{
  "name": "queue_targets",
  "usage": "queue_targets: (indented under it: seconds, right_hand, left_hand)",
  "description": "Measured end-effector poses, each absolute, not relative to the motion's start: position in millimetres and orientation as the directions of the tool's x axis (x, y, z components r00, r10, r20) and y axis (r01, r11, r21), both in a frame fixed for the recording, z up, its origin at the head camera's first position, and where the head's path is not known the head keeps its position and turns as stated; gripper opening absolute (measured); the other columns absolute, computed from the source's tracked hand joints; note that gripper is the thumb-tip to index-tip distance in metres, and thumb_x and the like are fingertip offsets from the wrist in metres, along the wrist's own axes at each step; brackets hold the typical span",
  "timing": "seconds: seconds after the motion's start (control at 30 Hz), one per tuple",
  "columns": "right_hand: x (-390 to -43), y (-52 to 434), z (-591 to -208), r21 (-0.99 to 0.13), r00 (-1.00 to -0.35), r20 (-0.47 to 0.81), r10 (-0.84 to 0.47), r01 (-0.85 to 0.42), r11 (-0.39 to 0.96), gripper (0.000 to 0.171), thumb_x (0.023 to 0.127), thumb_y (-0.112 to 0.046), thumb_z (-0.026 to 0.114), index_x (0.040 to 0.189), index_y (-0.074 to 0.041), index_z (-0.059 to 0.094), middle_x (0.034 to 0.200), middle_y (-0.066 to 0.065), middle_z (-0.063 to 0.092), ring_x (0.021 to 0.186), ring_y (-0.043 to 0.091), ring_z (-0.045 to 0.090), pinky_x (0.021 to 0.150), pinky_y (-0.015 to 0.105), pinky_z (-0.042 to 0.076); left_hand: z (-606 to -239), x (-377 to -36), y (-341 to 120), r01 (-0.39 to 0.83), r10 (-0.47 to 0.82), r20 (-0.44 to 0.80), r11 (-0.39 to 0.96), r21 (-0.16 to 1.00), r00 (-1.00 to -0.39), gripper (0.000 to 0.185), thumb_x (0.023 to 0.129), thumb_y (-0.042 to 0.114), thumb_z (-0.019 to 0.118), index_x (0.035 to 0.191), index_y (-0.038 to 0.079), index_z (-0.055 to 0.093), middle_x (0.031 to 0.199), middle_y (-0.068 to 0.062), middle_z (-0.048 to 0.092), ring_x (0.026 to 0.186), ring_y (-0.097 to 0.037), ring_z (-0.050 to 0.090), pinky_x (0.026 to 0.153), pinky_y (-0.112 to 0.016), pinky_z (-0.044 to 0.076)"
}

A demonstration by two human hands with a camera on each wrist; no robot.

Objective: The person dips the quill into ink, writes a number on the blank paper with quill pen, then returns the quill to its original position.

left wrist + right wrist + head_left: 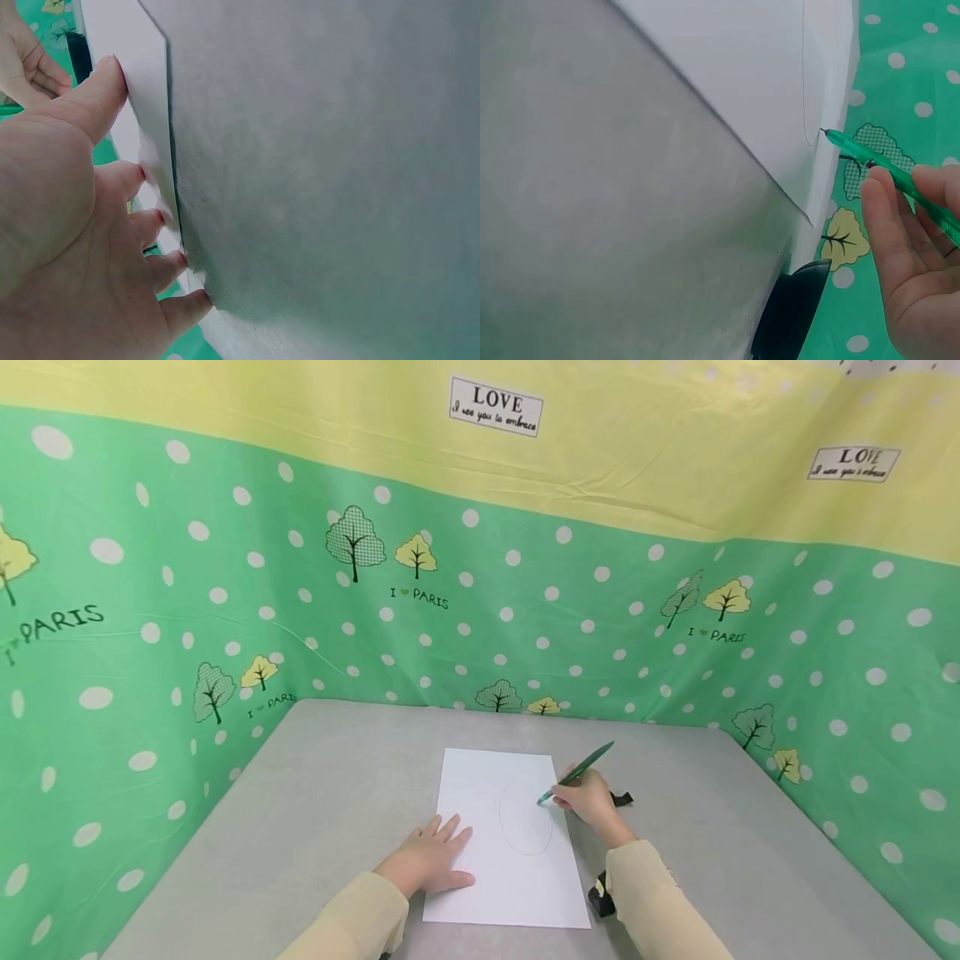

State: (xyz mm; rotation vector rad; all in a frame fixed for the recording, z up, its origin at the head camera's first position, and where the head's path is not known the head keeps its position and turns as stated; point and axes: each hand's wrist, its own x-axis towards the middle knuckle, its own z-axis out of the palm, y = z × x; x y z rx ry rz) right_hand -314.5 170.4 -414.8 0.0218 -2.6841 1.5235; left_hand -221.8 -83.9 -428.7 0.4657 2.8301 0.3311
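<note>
centre-low of the head view: white paper sheet point(495, 827) flat on grey table point(337, 777). left hand point(427, 860), fingers straight and spread, presses the sheet's left edge. right hand point(588, 797) pinches a green pen point(577, 771), tip touching the paper on a thin oval line point(525, 818).

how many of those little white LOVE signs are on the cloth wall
2. One LOVE sign sits on the yellow band above the middle of the table; the other LOVE sign is further right on that band. More may lie outside the frame.
</note>
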Motion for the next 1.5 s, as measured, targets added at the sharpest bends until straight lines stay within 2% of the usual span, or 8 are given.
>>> queue_targets:
  seconds: [0.2,0.57,0.97,1.5]
  right_hand:
    - [-315.8,169.0,-416.0,-0.857,-0.999,0.045,0.006,-0.035,0.514,0.01,0.08,-0.001,0.065,0.079,-0.001,0.055,0.07,0.007,0.063,0.063,0.016,0.063,0.059,0.029,0.054]
    - [-317.7,166.4,-415.8,-0.854,-0.999,0.032,0.003,-0.026,0.519,0.011,0.081,-0.002,0.065,0.079,-0.001,0.055,0.07,0.007,0.063,0.064,0.016,0.063,0.062,0.032,0.055]
    - [-320.2,160.2,-417.0,-0.845,-0.998,0.055,-0.005,-0.049,0.532,0.01,0.081,0.001,0.065,0.079,0.001,0.055,0.07,0.008,0.062,0.064,0.016,0.063,0.061,0.03,0.055]
    - [-322.2,152.5,-418.3,-0.872,-0.999,0.035,-0.007,-0.034,0.489,0.01,0.081,0.002,0.065,0.08,0.001,0.055,0.074,0.01,0.062,0.065,0.017,0.063,0.062,0.028,0.055]
  left_hand:
    - [-427.8,-220.9,-83.6,0.285,0.343,-0.211,0.922,0.262,-0.915,0.072,0.084,0.053,0.057,0.141,0.011,0.039,0.147,-0.013,0.027,0.134,-0.037,0.019,0.106,-0.053,0.019]
    - [-426.4,-221.9,-82.4,0.28,0.338,-0.212,0.924,0.26,-0.917,0.073,0.084,0.053,0.057,0.141,0.011,0.039,0.147,-0.013,0.027,0.134,-0.038,0.019,0.106,-0.054,0.019]
    - [-427.2,-221.9,-83.0,0.275,0.336,-0.224,0.924,0.264,-0.915,0.073,0.084,0.053,0.057,0.141,0.012,0.039,0.147,-0.012,0.027,0.134,-0.037,0.019,0.106,-0.053,0.019]
    - [-424.2,-220.3,-83.4,0.292,0.348,-0.209,0.921,0.256,-0.914,0.073,0.084,0.053,0.057,0.14,0.011,0.039,0.147,-0.013,0.028,0.134,-0.037,0.019,0.106,-0.054,0.02]
